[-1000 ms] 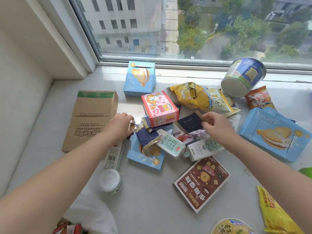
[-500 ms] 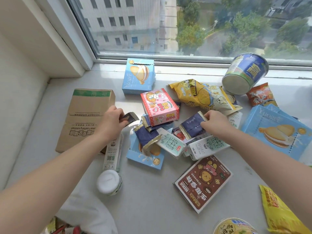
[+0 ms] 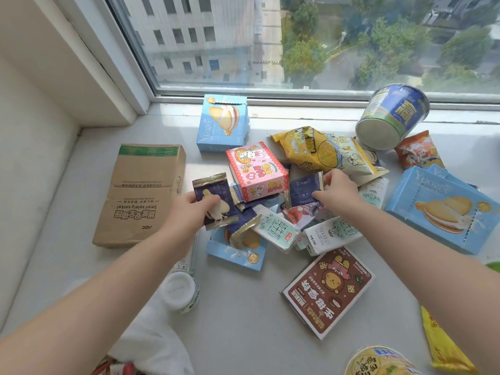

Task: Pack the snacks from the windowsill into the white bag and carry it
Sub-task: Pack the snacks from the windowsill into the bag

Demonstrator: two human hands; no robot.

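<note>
Snacks lie scattered on the grey windowsill (image 3: 243, 315). My left hand (image 3: 189, 212) pinches a dark blue biscuit packet (image 3: 213, 198) with gold ends, lifted left of the pile. My right hand (image 3: 338, 193) grips a second dark blue packet (image 3: 304, 186) just right of the pink rabbit box (image 3: 257, 171). The white bag (image 3: 151, 345) shows at the bottom left edge with red items inside. Milk cartons (image 3: 278, 231) and a light blue box (image 3: 235, 253) lie between my hands.
A brown cardboard box (image 3: 140, 193) lies at the left. Blue biscuit boxes (image 3: 224, 123) stand behind and at the right (image 3: 443, 209). A yellow chip bag (image 3: 324, 150), a tipped blue cup (image 3: 392, 117), a brown box (image 3: 330, 290) and a white jar (image 3: 180, 290) lie around.
My left hand has lifted its dark blue packet up and clear of the pile. My right hand has closed on the second dark blue packet and raised it slightly.
</note>
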